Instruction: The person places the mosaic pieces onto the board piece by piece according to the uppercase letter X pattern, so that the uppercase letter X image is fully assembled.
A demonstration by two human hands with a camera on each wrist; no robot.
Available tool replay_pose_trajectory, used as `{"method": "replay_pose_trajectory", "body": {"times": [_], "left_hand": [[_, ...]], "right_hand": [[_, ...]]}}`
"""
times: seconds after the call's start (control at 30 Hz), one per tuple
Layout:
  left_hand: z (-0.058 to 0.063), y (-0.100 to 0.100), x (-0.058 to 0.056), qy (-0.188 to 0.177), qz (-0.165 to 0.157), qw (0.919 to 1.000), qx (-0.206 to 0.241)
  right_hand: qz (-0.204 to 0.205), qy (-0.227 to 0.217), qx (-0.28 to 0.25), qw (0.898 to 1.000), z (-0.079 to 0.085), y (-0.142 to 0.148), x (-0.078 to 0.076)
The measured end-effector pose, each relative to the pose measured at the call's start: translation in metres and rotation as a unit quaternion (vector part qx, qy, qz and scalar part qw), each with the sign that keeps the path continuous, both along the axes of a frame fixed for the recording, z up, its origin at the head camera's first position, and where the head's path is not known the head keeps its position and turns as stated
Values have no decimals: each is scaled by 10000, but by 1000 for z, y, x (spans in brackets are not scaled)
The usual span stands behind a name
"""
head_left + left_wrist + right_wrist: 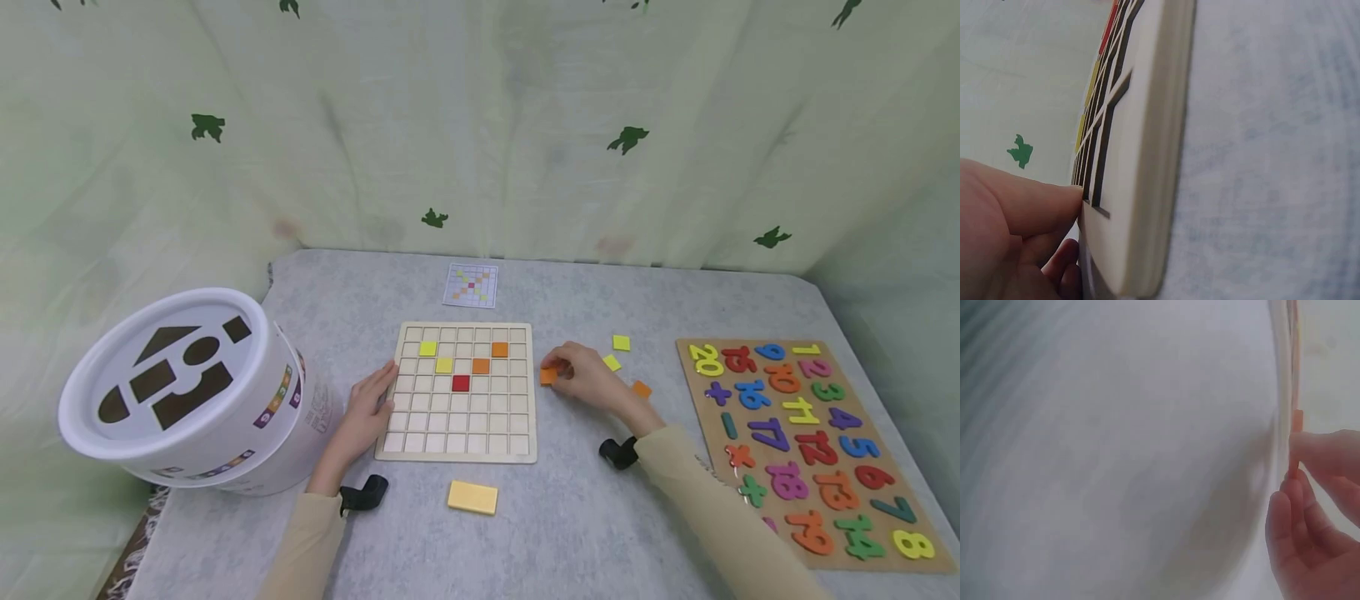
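Note:
A wooden grid board point(457, 448) lies flat, with two yellow tiles, two orange tiles and a red tile point(461, 383) in its cells. My left hand point(366, 415) rests against the board's left edge, fingers extended; the left wrist view shows a fingertip touching the frame. Just right of the board, my right hand point(579, 372) pinches an orange square tile point(548, 377) between thumb and fingers. That tile appears edge-on in the right wrist view. Beside the right hand lie two loose yellow tiles point(621, 342) and another orange tile point(641, 389).
Behind the board lies a small pattern card point(470, 286) with coloured squares. A pale yellow block point(472, 497) sits in front. At left stands a large white bucket point(247, 433) with shape cut-outs in its lid. A number board point(686, 367) with colourful digits occupies the right.

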State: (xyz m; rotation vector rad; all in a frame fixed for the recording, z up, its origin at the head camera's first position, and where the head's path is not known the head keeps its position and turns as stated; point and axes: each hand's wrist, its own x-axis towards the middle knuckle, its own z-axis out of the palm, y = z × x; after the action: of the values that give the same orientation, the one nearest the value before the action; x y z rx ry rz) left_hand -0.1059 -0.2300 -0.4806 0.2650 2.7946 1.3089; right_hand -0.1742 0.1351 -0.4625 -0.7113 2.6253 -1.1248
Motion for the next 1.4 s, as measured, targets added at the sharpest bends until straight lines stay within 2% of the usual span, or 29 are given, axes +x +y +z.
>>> {"method": "replay_pose_trajectory", "body": {"times": [0.13,0.43,0.6,0.8,0.97,1.13,1.27,1.4], "left_hand": [[0,0,0,-44,16,10000,35],[-2,-1,-1,23,0,10000,14],[-1,0,-1,-57,20,10000,71],[0,0,0,66,-7,10000,70],[-1,0,0,8,20,10000,55],[-1,0,0,-53,40,10000,56],[-1,0,0,-41,29,10000,13],[-1,0,-1,-9,11,10000,-7]], "right_hand": [[159,-58,-137,9998,4,-21,0],[921,-67,-272,9954,12,-89,8],[1221,75,-37,9925,11,-123,13],[1206,121,521,9913,9,-147,16],[1184,237,858,9890,11,-154,17],[1196,145,839,9892,11,-153,18],[1063,-22,408,9935,13,-139,17],[760,-122,-239,9967,16,-109,12]]}}
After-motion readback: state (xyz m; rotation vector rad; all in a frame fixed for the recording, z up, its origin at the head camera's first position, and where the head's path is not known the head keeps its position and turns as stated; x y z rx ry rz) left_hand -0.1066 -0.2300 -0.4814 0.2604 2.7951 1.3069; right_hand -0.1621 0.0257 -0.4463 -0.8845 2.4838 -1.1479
